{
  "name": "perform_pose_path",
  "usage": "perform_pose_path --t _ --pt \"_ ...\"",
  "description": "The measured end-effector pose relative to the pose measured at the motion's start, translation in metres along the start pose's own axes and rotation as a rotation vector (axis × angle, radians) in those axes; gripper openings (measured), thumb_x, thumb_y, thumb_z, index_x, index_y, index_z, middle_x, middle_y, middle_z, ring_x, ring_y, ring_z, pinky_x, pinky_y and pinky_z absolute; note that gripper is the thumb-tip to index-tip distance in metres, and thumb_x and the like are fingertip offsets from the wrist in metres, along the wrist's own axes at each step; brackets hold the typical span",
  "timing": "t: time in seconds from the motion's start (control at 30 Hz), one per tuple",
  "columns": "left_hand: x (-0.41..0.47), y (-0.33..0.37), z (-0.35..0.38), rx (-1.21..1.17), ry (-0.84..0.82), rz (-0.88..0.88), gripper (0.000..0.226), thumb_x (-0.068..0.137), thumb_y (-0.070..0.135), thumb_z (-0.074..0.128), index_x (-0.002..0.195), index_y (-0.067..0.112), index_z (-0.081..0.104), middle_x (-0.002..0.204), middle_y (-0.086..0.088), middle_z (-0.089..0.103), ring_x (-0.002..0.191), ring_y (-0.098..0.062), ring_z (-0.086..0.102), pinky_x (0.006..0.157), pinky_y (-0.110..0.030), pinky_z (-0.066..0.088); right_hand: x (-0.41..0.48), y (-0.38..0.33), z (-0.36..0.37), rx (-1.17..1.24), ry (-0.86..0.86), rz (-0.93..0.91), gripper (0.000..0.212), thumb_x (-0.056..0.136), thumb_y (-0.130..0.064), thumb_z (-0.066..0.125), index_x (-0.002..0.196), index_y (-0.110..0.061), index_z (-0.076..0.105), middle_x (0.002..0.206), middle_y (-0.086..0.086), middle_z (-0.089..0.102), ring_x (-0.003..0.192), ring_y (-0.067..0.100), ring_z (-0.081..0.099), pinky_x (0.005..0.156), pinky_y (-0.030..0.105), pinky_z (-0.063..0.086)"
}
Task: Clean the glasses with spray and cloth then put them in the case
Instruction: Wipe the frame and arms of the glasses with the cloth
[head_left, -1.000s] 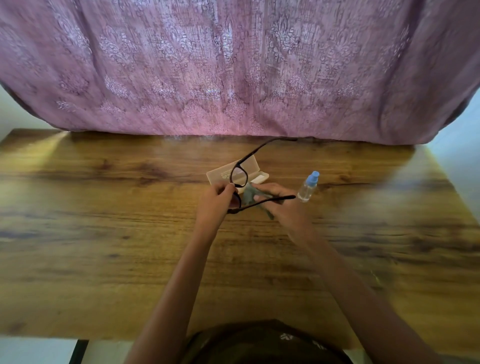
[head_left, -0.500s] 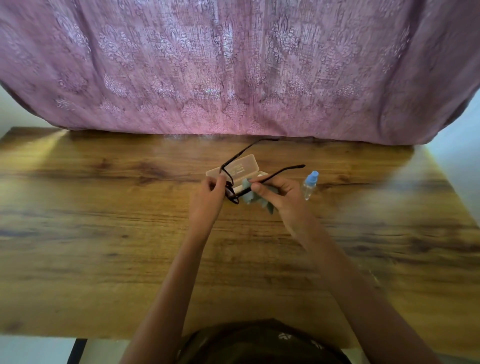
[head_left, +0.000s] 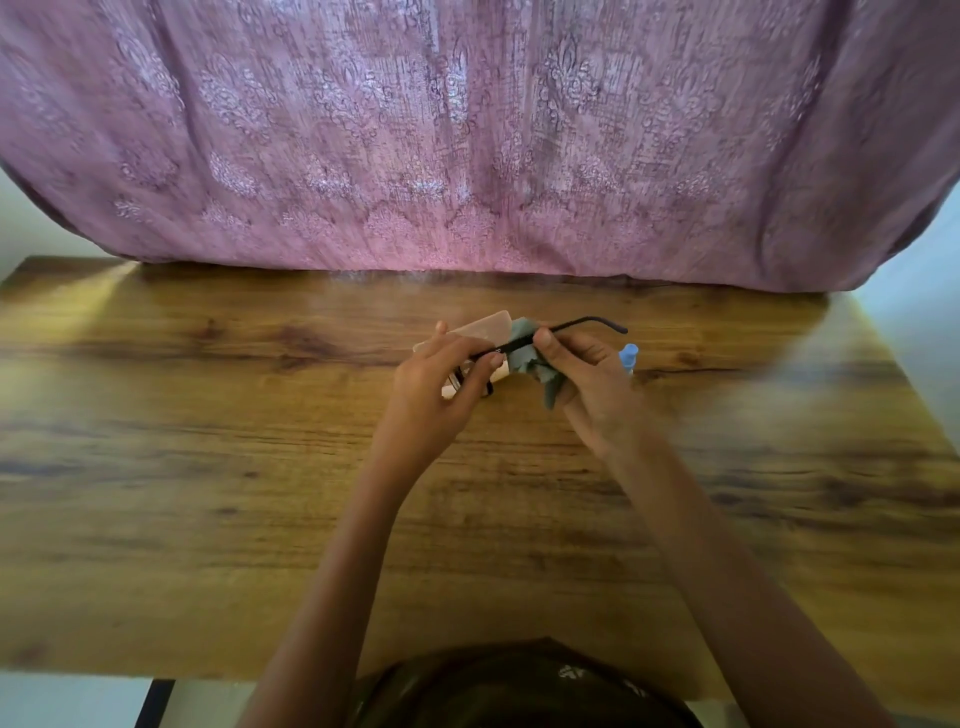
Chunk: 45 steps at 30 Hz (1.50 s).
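Black-framed glasses (head_left: 582, 323) are held above the wooden table (head_left: 208, 467), with one temple arm pointing right. My left hand (head_left: 436, 389) grips the front of the frame, which is mostly hidden by its fingers. My right hand (head_left: 587, 379) pinches a grey-green cloth (head_left: 530, 358) around the temple arm near the hinge. The open beige case (head_left: 488, 327) lies on the table behind my left hand, partly hidden. A small spray bottle with a blue cap (head_left: 627, 356) stands just right of my right hand.
A pink patterned curtain (head_left: 467, 145) hangs along the far edge of the table. The table's near edge runs close to my body, and its right edge slants away at the far right.
The glasses have turned so that one temple arm points right. My right hand with the cloth has moved from the lens area onto that arm, and both hands have risen slightly toward the case.
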<state>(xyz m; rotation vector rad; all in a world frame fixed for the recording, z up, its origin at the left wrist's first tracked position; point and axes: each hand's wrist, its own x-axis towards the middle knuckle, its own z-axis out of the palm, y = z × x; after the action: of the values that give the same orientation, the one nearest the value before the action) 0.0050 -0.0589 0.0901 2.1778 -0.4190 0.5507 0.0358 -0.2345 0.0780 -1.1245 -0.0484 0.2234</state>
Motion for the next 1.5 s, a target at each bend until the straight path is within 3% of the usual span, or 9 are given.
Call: perform_pose_path --t 0.13,0.2,0.3,0.43,0.6,0.77,0.9,1.27,1.5 --pt "0.007 0.005 -0.005 0.057 0.039 -0.007 0.008 0.092 0.006 0.063 0.092 0.000 0.069 0.080 -0.001 0.068 0.067 -0.014 0.058 0.116 -0.034 0.030 -0.005 -0.002 -0.003 -0.265 0.052 -0.026 0.024 0.076 -0.023 0.072 0.097 -0.012 0.074 0.090 0.003 0.075 0.081 0.021 0.066 0.065 0.029 0.053" --pt "0.009 0.005 -0.008 0.094 0.044 -0.012 0.009 0.092 0.007 0.063 0.093 0.000 0.069 0.080 -0.005 0.069 0.070 -0.017 0.060 0.113 -0.032 0.033 -0.007 -0.002 -0.006 -0.546 0.067 -0.056 0.022 0.079 -0.022 0.075 0.100 -0.013 0.075 0.103 0.001 0.073 0.097 0.018 0.067 0.081 0.035 0.057" --pt "0.010 0.003 -0.011 0.127 0.053 -0.033 0.012 0.093 0.011 0.062 0.094 0.002 0.070 0.081 -0.006 0.069 0.071 -0.017 0.061 0.110 -0.030 0.036 -0.014 -0.002 -0.005 -0.877 0.162 -0.268 0.015 0.082 -0.022 0.075 0.096 -0.016 0.074 0.104 -0.004 0.067 0.101 0.012 0.062 0.085 0.029 0.054" --pt "0.009 0.001 -0.011 0.140 0.015 -0.031 0.011 0.093 0.012 0.062 0.092 0.004 0.070 0.082 -0.006 0.068 0.072 -0.017 0.061 0.107 -0.036 0.041 -0.023 -0.003 0.008 -0.678 0.242 -0.488 0.008 0.088 -0.017 0.071 0.095 -0.015 0.073 0.088 -0.010 0.073 0.083 0.008 0.070 0.074 0.022 0.057" --pt "0.009 0.005 -0.009 0.126 -0.056 -0.015 0.010 0.092 0.011 0.063 0.095 0.006 0.071 0.084 -0.007 0.067 0.072 -0.020 0.061 0.085 -0.036 0.047 -0.020 -0.007 0.023 -0.707 0.128 -0.607 0.018 0.087 -0.012 0.071 0.105 -0.009 0.073 0.101 -0.004 0.072 0.094 0.012 0.069 0.082 0.025 0.056" --pt "0.007 0.006 -0.009 0.142 -0.045 0.007 0.009 0.091 0.007 0.063 0.097 0.006 0.070 0.082 -0.002 0.068 0.070 -0.017 0.060 0.106 -0.030 0.040 -0.014 -0.011 0.026 -1.060 0.045 -0.772 0.022 0.083 -0.007 0.073 0.105 -0.008 0.075 0.104 -0.001 0.072 0.094 0.019 0.059 0.085 0.013 0.043" --pt "0.005 0.005 -0.009 0.146 -0.032 0.014 0.009 0.090 0.004 0.062 0.096 0.005 0.069 0.081 -0.003 0.067 0.067 -0.016 0.058 0.107 -0.029 0.037 -0.010 -0.018 0.022 -1.166 -0.040 -0.815 0.020 0.082 -0.003 0.073 0.102 -0.003 0.073 0.092 -0.002 0.069 0.083 0.018 0.052 0.068 0.029 0.049" --pt "0.004 0.006 -0.008 0.108 0.015 0.024 0.008 0.092 0.008 0.063 0.093 0.003 0.070 0.077 0.009 0.056 0.064 -0.006 0.048 0.111 -0.035 0.036 -0.004 -0.030 0.014 -1.330 -0.122 -0.727 0.013 0.088 0.006 0.059 0.099 0.005 0.064 0.094 0.013 0.065 0.092 0.031 0.052 0.074 0.041 0.050" --pt "-0.001 0.002 -0.015 0.069 0.040 0.019 0.009 0.092 0.008 0.063 0.092 0.003 0.070 0.077 0.008 0.061 0.069 -0.002 0.050 0.113 -0.031 0.035 0.005 -0.021 -0.015 -1.143 0.032 -0.654 0.013 0.091 0.005 0.057 0.098 -0.004 0.063 0.093 -0.019 0.046 0.094 0.021 0.050 0.082 0.025 0.048"
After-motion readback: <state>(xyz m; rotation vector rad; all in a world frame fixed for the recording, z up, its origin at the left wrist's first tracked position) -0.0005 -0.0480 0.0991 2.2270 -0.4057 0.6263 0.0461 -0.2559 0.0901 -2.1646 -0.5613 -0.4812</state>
